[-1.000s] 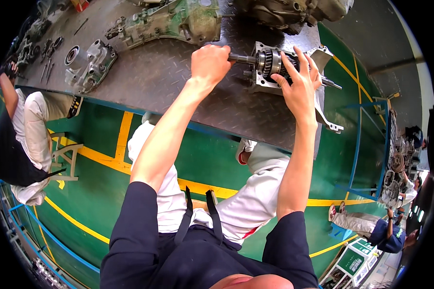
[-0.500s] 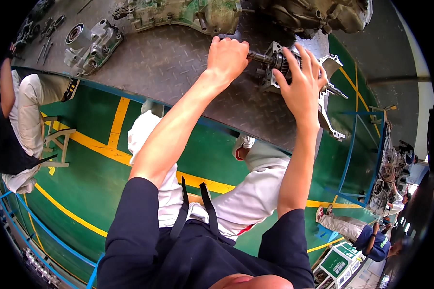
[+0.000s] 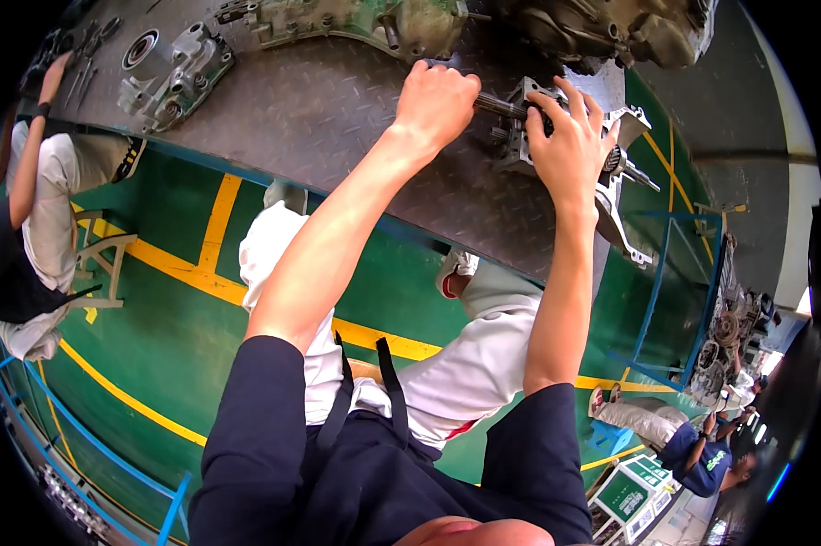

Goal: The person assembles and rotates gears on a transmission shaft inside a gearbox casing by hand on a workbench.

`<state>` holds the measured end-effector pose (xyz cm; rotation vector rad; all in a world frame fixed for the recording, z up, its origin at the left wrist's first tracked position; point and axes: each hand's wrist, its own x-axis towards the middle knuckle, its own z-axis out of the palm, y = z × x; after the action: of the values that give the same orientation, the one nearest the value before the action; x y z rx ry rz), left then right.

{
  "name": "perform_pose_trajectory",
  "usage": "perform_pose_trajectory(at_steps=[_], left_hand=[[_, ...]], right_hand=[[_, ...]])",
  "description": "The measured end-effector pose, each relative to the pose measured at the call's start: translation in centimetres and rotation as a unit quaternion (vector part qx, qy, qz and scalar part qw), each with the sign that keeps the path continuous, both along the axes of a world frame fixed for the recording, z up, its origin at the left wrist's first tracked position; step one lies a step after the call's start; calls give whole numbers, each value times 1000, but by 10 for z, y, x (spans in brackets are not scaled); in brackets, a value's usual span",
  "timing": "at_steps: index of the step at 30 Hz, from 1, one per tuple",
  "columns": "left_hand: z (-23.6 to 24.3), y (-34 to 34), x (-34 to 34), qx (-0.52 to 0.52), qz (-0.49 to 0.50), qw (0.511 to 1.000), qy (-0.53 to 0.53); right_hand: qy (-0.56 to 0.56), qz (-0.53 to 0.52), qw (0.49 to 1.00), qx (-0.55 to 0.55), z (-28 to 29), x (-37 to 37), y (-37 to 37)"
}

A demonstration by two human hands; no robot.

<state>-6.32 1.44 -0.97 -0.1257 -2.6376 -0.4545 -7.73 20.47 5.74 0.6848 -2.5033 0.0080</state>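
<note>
My left hand [image 3: 436, 105] is closed round the outer end of a splined metal shaft [image 3: 500, 105], which runs right into a gear assembly. Over that assembly lies my right hand [image 3: 567, 150], its fingers spread and curved round the gears, thumb on the left side. A dark gear [image 3: 614, 160] and a thinner shaft end [image 3: 645, 178] stick out past the right fingers. Around the gears sits a silver metal housing [image 3: 518, 146], and a pale bracket-like casting arm [image 3: 622, 238] reaches toward the near edge. Most of the gears are hidden under my right hand.
The steel workbench [image 3: 329, 118] carries a silver casting with a round bore [image 3: 176, 84], a long greenish housing [image 3: 338, 23] and a large dark gearbox case [image 3: 602, 32]. At left, a co-worker's hand [image 3: 55, 77] is near small tools. A blue-framed stand [image 3: 652, 300] is at right.
My right hand has settled lower over the gears, covering more of them. My left hand has shifted slightly right with the shaft. At left, the co-worker's arm has reached onto the bench.
</note>
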Motion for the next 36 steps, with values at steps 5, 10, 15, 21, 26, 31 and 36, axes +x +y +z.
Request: perform_pose_trajectory(at_steps=[5, 10, 15, 21, 26, 31, 36], left_hand=[[4, 6, 0, -6, 10, 1000, -20], [3, 4, -9, -39, 15, 999, -2], [36, -8, -19, -24, -123, 972, -197], [36, -14, -20, -5, -127, 964, -234], [22, -8, -19, -52, -106, 982, -150], [-2, 0, -18, -70, -78, 995, -1], [-16, -2, -11, -121, -39, 981, 148]], right_hand=[[2, 4, 1000, -8, -8, -1, 8], [-12, 17, 1000, -10, -11, 1, 9], [-50, 40, 997, -43, -10, -1, 17], [-42, 64, 996, -44, -8, -1, 16], [-24, 59, 997, -46, -8, 0, 16], [38, 63, 995, -63, -14, -2, 18], [46, 51, 993, -97, -17, -5, 10]])
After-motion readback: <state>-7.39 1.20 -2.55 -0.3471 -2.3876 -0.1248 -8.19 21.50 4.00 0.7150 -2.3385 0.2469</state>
